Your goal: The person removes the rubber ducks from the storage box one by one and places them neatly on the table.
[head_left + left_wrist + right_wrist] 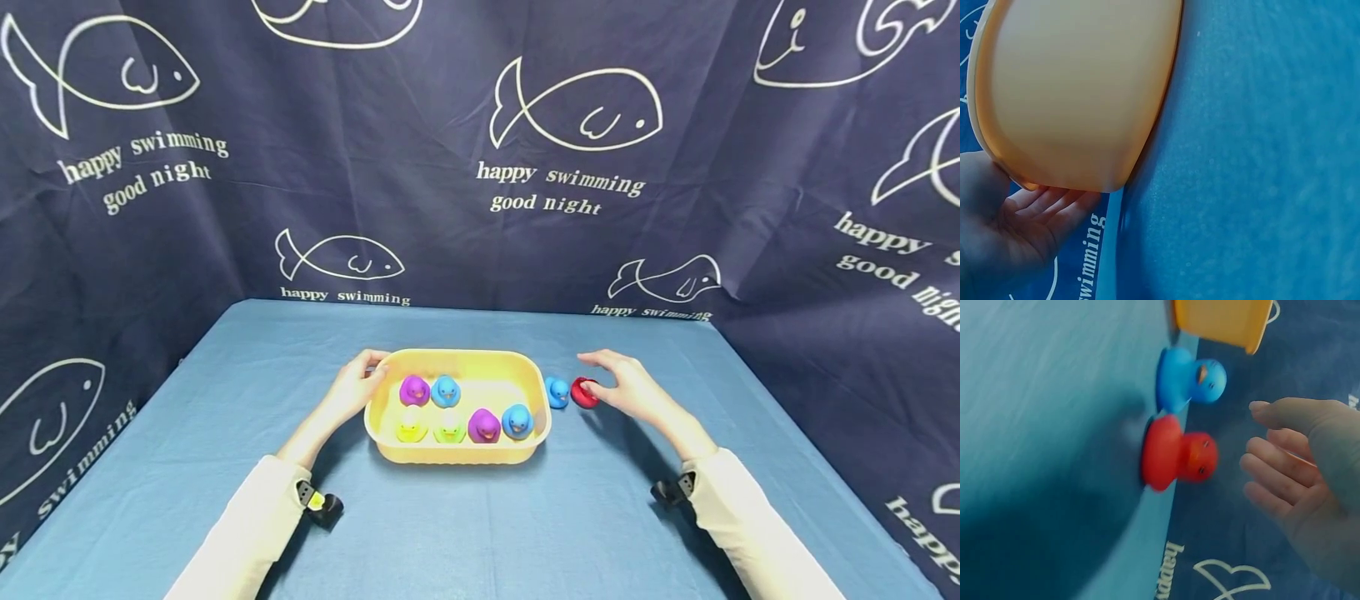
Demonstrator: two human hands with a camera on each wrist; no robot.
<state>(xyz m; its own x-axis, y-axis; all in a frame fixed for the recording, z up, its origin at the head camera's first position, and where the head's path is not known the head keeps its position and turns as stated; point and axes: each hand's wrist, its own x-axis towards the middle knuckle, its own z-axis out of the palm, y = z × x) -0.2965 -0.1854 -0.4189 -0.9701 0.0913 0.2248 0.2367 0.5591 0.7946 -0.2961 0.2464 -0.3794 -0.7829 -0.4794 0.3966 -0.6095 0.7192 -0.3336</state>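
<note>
My left hand (358,387) holds the left end of a yellow plastic tub (461,454), thumb over the rim and fingers against the outer wall, as the left wrist view also shows. Inside the tub are two purple rubber ducks (415,390), two blue ones, a yellow one (412,425) and a yellow-green one (450,426). Beyond the tub's right end, a blue rubber duck (1188,381) and a red rubber duck (1175,455) sit side by side on the table. Close by the red duck, my right hand (626,385) hovers with thumb and fingers apart, nothing between them.
A blue cloth covers the table (450,533). Dark blue curtains (450,150) with white fish drawings and lettering hang at the back and both sides. Each wrist wears a small black camera (324,508).
</note>
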